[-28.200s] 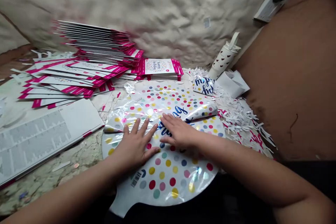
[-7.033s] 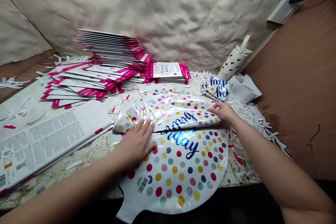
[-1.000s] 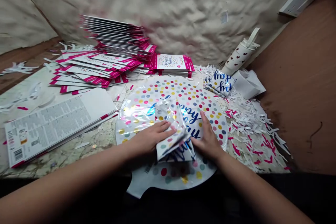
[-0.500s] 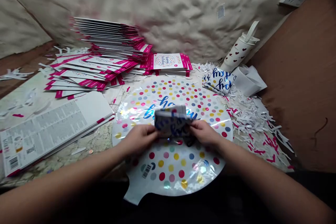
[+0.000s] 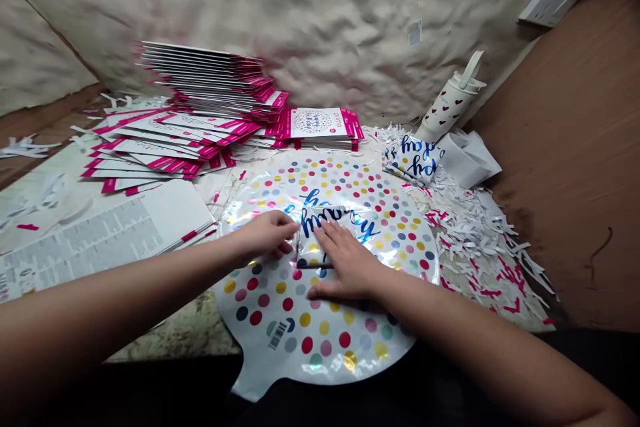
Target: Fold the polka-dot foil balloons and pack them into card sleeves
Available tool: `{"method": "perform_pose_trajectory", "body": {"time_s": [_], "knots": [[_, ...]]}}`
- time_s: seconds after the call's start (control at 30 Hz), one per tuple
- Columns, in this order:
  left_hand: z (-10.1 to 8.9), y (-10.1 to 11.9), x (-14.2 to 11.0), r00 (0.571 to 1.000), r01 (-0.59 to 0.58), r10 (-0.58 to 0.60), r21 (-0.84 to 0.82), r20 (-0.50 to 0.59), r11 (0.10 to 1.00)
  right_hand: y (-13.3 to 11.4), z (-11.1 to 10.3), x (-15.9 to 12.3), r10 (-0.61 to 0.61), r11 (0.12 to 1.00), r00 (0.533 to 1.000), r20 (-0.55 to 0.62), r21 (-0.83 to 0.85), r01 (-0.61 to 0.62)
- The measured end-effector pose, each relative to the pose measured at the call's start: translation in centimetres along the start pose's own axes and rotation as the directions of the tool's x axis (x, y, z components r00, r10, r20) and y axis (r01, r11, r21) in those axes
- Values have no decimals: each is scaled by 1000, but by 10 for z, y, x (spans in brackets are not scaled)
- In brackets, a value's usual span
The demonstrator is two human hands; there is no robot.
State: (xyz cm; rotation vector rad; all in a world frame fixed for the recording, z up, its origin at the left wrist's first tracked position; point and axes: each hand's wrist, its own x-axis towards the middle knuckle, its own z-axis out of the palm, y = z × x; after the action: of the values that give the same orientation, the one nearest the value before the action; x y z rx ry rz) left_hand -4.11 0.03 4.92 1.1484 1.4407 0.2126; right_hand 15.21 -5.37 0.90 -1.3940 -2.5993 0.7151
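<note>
A flat, uninflated foil balloon [image 5: 327, 330] with coloured dots and blue lettering lies in front of me, its neck pointing toward me. On its middle rests a folded foil balloon [image 5: 311, 255], a small square packet with the same print. My right hand [image 5: 347, 260] presses flat on that packet, fingers stretched and thumb apart, covering its right part. My left hand [image 5: 270, 235] is at the packet's left edge, fingers loosely bent and apart, holding nothing. Whether its fingertips touch the edge I cannot tell.
Pink-and-white printed cards [image 5: 215, 90] are piled at the back left, with a smaller stack [image 5: 320, 123] beside them. Long grey-printed cards [image 5: 125, 230] lie at left. At right are another folded balloon [image 5: 413, 159], a heart-patterned tumbler [image 5: 450, 107] and paper shreds [image 5: 473, 227].
The folded balloon, held up between both hands before, now lies on the large balloon. My right hand has let go and flattened onto it; my left hand has moved slightly up and released it.
</note>
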Motion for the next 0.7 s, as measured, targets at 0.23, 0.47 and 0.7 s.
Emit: {"method": "perform_pose_trajectory", "body": {"time_s": [0.23,0.47,0.7], "knots": [[2,9,7,986,136,-110,-224,125,965,-2,12,-2,-73,997,983,-170,-36,68],[37,14,-15,884,-425,432,-77,180,902,60,-63,-28,351,931,692,-631,315,-185],[101,-36,-34,217,-782,680,541,700,-308,177,-156,0,417,742,546,-727,-74,-666]]}}
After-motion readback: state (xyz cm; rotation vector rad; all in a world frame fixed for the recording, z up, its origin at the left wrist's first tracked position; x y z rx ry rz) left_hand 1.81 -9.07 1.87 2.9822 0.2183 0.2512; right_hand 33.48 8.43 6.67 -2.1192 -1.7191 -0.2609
